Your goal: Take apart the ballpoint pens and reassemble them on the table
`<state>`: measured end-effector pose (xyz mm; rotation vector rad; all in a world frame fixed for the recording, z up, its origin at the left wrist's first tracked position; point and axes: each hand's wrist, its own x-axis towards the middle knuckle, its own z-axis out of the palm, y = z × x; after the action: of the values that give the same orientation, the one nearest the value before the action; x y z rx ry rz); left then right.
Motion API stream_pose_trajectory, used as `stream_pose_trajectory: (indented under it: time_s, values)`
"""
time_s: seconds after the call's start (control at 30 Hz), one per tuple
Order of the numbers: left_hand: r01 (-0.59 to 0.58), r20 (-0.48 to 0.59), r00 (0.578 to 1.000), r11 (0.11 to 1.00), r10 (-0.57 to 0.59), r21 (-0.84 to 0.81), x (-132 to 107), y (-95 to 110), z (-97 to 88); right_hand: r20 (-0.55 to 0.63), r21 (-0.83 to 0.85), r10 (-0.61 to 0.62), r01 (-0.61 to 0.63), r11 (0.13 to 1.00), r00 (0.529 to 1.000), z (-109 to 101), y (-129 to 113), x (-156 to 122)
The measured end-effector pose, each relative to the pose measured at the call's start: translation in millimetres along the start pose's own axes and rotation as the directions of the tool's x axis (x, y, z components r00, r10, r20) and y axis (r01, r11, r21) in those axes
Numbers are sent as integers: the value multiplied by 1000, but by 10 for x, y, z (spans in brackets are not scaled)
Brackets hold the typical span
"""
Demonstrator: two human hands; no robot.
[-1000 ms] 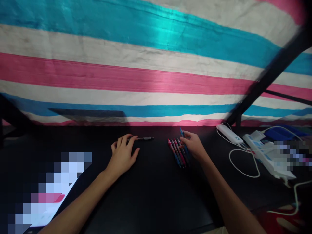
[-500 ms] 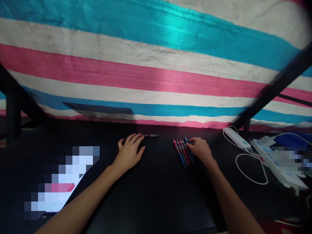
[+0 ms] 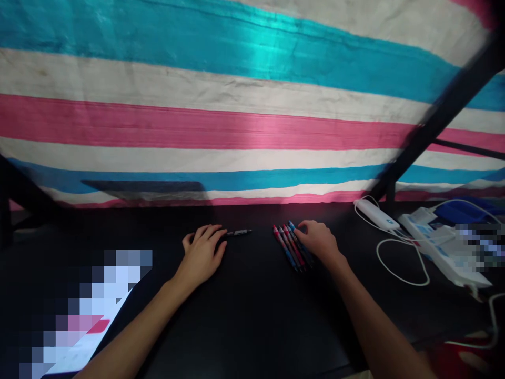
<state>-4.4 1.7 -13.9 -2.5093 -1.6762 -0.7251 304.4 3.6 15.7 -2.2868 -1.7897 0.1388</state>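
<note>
My left hand [image 3: 202,252] lies palm down on the black tabletop, fingers stretched out. A dark pen with a grey grip [image 3: 240,232] pokes out to the right from its fingertips; its other end is hidden under them. Off to the right, several click pens [image 3: 290,247] with red, white and blue barrels lie side by side, slanting, with their tips toward me. My right hand [image 3: 319,241] rests at the right edge of this row. Its curled fingers and thumb close against the rightmost pen, which has a light-blue top [image 3: 292,226] and is partly covered.
A lit screen [image 3: 84,347], partly pixelated, lies at the left. On the right are a white power bank [image 3: 376,215], a white power strip [image 3: 437,252], looping white cables [image 3: 402,284] and a blue object [image 3: 461,210]. Behind the table hangs a striped sheet [image 3: 236,126] with dark frame bars.
The view has tilted and shifted a little, so the table things appear further left. Both hands stay at about the same places beside the pens.
</note>
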Motion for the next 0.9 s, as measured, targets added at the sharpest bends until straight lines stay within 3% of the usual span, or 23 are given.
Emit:
stream_pose_trajectory:
  time_s: [0.1,0.2,0.3,0.37,0.43,0.5,0.57,0.63,0.77,0.9]
  values:
    - [-5,-9,1000,999,4,-47,1,15,-11,-114,9,-30,32,999,993,-27,-99,-79]
    - [-19,-10,1000,992,17,-126,5,36,-34,-207,81,-162,182,980,965,-8,-249,-183]
    - [-25,-17,1000,948,21,-318,12,57,-71,-236,178,-347,392,903,908,55,-426,-308]
    - [30,-24,999,877,-47,-480,13,84,-107,-259,183,-472,523,832,843,95,-535,-394]
    - [152,32,984,733,-175,-663,10,130,-149,-285,173,-551,608,775,784,115,-621,-472]
    - [273,162,950,462,-267,-844,0,196,-192,-286,219,-609,670,710,739,112,-677,-539]
    - [324,275,923,159,-268,-933,-17,279,-229,-287,293,-643,704,646,710,98,-709,-592]
    - [341,339,907,-36,-251,-939,-40,366,-252,-289,354,-659,717,600,694,90,-727,-631]
    - [383,424,880,-205,-214,-901,-91,496,-239,-259,405,-701,734,546,665,117,-744,-670]
    - [387,437,879,-249,-189,-888,-97,520,-221,-236,443,-699,715,541,675,152,-742,-652]
